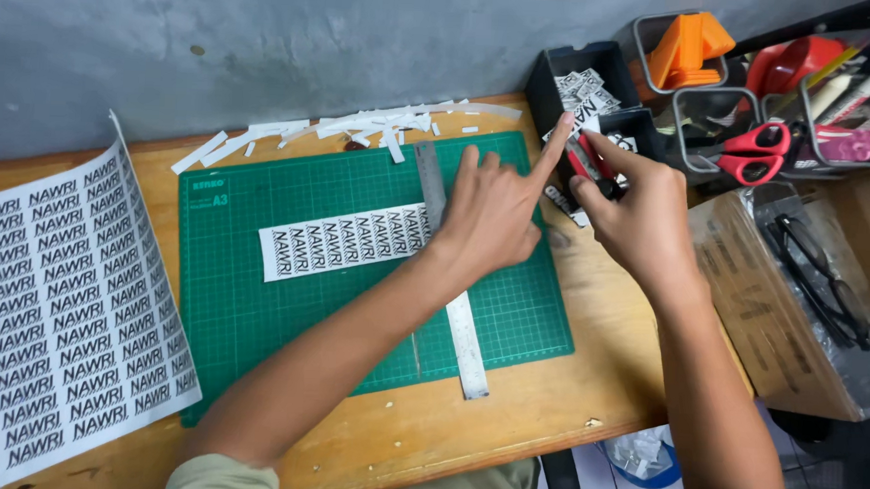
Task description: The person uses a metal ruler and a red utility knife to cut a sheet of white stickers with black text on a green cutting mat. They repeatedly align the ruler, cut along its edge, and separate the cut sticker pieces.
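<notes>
My left hand (495, 213) rests on the green cutting mat (256, 315) over a steel ruler (465, 339), its index finger stretched up toward the black bins. A white strip of printed labels (342, 240) lies on the mat just left of that hand, under the ruler's edge. My right hand (641, 219) hovers at the mat's right edge, shut on a red and black utility knife (590, 163). Small cut labels hang between the two hands near the knife.
A large sheet of printed labels (55, 326) lies at the left. White paper offcuts (362, 129) line the back of the wooden table (466, 432). Black bins (584, 90) hold cut labels; wire holders with red scissors (757, 151) and a cardboard box (784, 309) stand at the right.
</notes>
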